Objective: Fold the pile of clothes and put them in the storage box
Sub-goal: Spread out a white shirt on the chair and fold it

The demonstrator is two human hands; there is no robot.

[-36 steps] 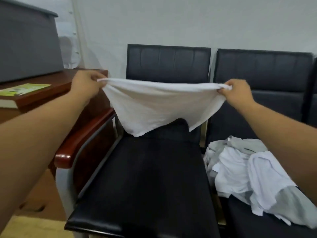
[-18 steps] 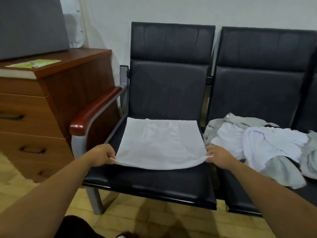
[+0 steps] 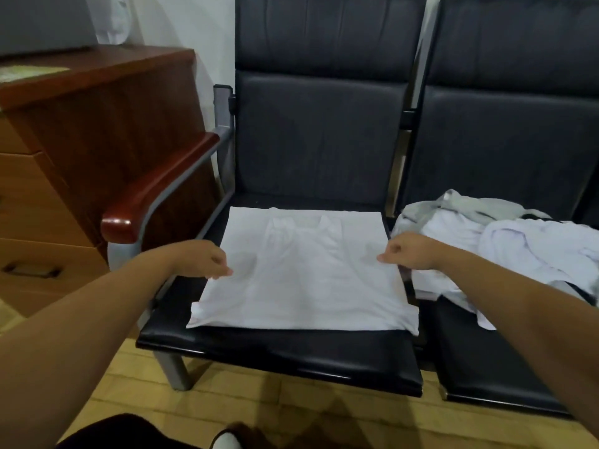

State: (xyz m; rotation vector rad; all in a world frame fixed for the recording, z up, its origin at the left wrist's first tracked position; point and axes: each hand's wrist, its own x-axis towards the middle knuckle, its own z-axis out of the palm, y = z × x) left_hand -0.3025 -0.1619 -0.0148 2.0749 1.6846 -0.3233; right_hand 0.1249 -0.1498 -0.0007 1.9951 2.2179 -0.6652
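Hem dropped, L hand (image 3: 201, 259) & R hand (image 3: 411, 251) now at sides of flat white T-shirt (image 3: 301, 286), curled (grip? can't tell); pile (image 3: 502, 251) beside it unfolded.

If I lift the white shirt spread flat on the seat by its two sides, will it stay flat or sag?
The white shirt will probably sag in the middle: it lies limp, with soft wrinkles. It looks thin, so likely light. Pushed, it may slide and bunch, since the black seat looks smooth and glossy.
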